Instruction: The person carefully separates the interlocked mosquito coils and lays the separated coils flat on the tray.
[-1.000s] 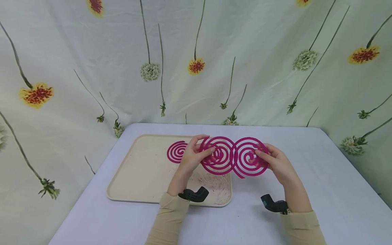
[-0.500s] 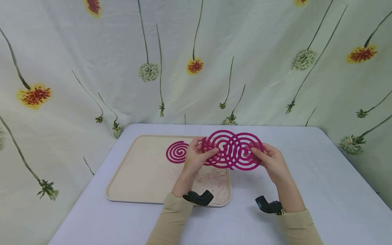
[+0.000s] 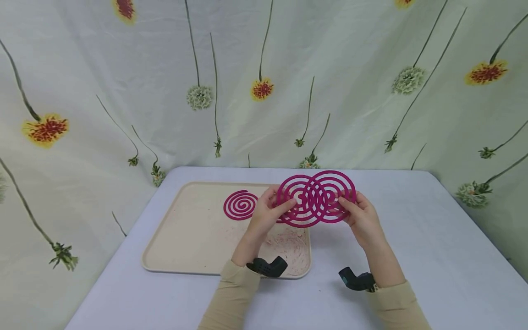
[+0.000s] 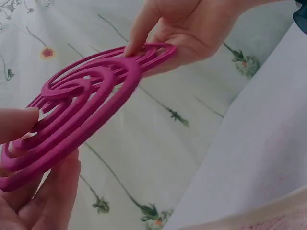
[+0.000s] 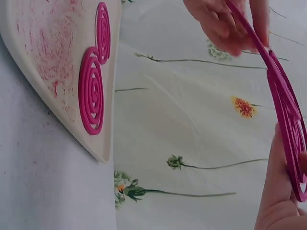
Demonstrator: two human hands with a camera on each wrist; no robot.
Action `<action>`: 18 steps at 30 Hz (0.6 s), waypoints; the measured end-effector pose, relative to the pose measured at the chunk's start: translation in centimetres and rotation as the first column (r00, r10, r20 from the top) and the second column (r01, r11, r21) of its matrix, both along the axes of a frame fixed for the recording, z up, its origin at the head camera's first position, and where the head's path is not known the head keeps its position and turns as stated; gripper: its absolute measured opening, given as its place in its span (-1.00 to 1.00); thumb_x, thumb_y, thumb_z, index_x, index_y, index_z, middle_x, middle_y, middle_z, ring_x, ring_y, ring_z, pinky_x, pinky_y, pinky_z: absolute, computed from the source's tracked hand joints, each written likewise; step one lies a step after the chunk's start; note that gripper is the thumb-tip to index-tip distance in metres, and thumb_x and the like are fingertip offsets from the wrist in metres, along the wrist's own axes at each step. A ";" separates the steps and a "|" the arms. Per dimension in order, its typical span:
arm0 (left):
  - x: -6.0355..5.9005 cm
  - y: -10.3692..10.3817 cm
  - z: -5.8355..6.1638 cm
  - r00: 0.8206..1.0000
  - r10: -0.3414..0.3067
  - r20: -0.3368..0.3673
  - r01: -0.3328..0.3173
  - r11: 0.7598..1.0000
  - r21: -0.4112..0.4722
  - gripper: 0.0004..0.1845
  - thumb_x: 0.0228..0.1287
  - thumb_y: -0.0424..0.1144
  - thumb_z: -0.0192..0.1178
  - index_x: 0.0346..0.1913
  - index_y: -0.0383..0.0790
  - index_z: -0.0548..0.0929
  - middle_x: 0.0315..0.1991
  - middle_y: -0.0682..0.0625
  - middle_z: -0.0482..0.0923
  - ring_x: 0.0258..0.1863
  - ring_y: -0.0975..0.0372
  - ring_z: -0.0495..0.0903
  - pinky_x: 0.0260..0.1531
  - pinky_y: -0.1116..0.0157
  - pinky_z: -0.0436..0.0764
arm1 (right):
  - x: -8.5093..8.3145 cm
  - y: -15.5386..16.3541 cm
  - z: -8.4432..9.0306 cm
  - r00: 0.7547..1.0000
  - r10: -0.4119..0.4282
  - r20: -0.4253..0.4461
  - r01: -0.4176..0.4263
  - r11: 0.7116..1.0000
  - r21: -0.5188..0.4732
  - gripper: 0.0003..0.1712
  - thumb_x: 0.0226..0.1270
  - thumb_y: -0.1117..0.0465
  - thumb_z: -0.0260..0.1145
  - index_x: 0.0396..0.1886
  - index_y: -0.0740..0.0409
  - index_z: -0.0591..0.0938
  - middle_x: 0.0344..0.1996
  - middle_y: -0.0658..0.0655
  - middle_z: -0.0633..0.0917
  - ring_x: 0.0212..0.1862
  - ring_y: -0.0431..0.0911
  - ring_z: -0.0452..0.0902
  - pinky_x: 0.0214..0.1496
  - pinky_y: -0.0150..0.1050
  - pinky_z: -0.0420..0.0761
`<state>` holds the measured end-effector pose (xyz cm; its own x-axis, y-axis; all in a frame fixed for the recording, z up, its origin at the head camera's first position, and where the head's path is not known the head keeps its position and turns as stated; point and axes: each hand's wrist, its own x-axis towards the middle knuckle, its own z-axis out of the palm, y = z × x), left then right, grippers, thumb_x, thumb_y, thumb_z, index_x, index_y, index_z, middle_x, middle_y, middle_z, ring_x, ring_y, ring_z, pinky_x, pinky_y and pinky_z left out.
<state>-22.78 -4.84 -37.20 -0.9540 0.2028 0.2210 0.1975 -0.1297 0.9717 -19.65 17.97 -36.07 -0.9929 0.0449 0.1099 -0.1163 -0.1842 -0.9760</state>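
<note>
In the head view, my left hand [image 3: 264, 215] pinches a magenta mosquito coil [image 3: 300, 199], thumb on its front and fingers behind. My right hand [image 3: 365, 220] pinches a second mosquito coil [image 3: 330, 197] by its right side. Both coils are raised above the table and overlap broadly in the middle. In the left wrist view the coils [image 4: 103, 93] lie one against the other, tilted, between the two hands. Seen edge-on in the right wrist view, the held coils [image 5: 283, 100] touch, with a narrow gap at places. Whether their windings interlock cannot be told.
A beige tray [image 3: 181, 229] lies left of centre on the white-covered table [image 3: 412, 220]. On it are a coil [image 3: 241, 205] and another one, mostly hidden behind my left hand; both coils [image 5: 93, 91] show in the right wrist view. Reddish crumbs [image 3: 290, 250] litter the tray's near right.
My right hand has moved left and its coil has shifted left and upward, so the two coils overlap more. A loose end that hung below them no longer shows. My left hand has shifted slightly right.
</note>
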 end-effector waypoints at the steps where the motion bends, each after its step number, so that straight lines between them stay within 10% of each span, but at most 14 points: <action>1: -0.1 -0.4 0.0 1.000 -0.019 -0.006 0.019 1.000 -0.024 -0.57 0.17 -0.29 0.31 0.08 -0.27 0.45 -0.07 -0.17 0.62 -0.11 0.08 0.65 -0.13 0.20 0.62 | 0.0 0.3 0.0 1.000 0.028 0.003 -0.028 0.999 0.044 -0.53 0.37 0.23 0.18 0.17 0.35 0.30 -0.15 -0.05 0.60 -0.15 -0.23 0.60 -0.07 -0.36 0.60; 10: -0.5 -2.3 0.3 0.988 -0.151 0.012 0.152 0.979 -0.138 -0.53 0.17 -0.42 0.27 0.15 -0.26 0.42 -0.07 -0.26 0.61 -0.16 0.09 0.66 -0.15 0.22 0.63 | -0.1 3.3 -0.2 0.980 0.192 0.048 -0.189 0.837 0.514 -0.49 0.30 0.13 0.25 0.10 0.43 0.49 -0.21 0.26 0.69 -0.21 -0.01 0.65 -0.03 -0.13 0.60; 18: -0.4 -2.5 0.5 0.991 -0.128 0.027 0.131 0.979 -0.157 -0.69 0.22 -0.34 0.25 0.00 -0.29 0.50 -0.19 -0.18 0.67 -0.27 0.16 0.67 -0.19 0.25 0.64 | -0.3 2.8 -0.2 0.997 0.071 0.006 -0.067 0.899 0.432 -0.48 0.31 0.09 0.26 0.06 0.44 0.50 -0.25 0.10 0.72 -0.23 -0.17 0.65 -0.10 -0.36 0.60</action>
